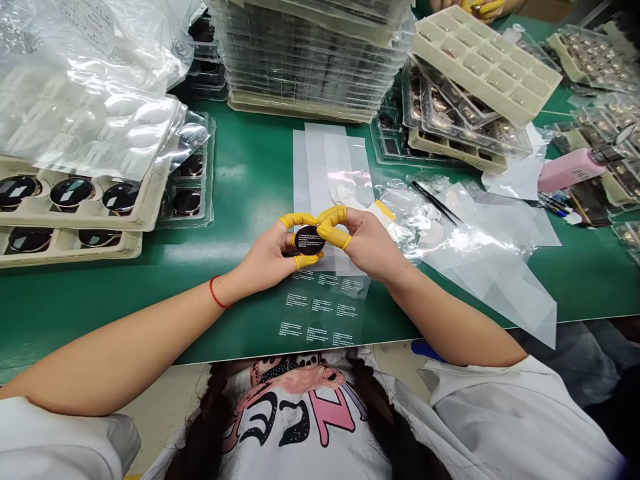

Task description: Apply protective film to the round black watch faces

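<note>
My left hand, in yellow finger cots, grips a round black watch face by its edge, thumb below and fingers above. White printed text shows on its glossy front, which is tilted toward me. My right hand, also in yellow finger cots, has its fingers closed at the watch face's upper right edge. Whether they pinch a thin film there, I cannot tell. Just below both hands, a clear sheet of printed film labels lies on the green table, bearing several blocks of the same white text.
Trays of dark round watches stand at the left under plastic film. A tall stack of clear trays rises at the back. More trays lean at the right, near black tweezers, loose clear sheets and a pink bottle. Another person's gloved fingers show far back.
</note>
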Demonstrator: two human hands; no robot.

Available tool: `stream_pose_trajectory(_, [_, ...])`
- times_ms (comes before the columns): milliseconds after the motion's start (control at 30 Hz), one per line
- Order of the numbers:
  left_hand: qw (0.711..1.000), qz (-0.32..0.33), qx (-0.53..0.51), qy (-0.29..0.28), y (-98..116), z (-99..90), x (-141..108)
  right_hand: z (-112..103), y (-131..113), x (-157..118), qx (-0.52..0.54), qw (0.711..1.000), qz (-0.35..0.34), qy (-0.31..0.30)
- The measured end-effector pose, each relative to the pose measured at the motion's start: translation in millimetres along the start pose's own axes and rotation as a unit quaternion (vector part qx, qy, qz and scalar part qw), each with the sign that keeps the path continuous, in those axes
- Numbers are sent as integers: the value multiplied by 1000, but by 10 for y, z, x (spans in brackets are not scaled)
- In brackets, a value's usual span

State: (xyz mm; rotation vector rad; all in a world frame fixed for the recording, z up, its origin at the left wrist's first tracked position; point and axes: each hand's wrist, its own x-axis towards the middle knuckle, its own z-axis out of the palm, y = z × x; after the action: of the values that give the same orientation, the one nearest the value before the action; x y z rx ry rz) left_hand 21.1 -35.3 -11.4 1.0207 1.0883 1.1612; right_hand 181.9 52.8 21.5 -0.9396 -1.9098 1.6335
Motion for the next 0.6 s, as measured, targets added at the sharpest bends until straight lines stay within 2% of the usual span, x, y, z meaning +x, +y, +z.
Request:
stream_pose_trajectory(200, [999,7,35,1,-4,-10,0,-4,10,2,-3,1000,-14,1])
stream_pose_trajectory(600, [999,0,40,8,19,-3,-9,12,-14,-10,-30,999,-23,9])
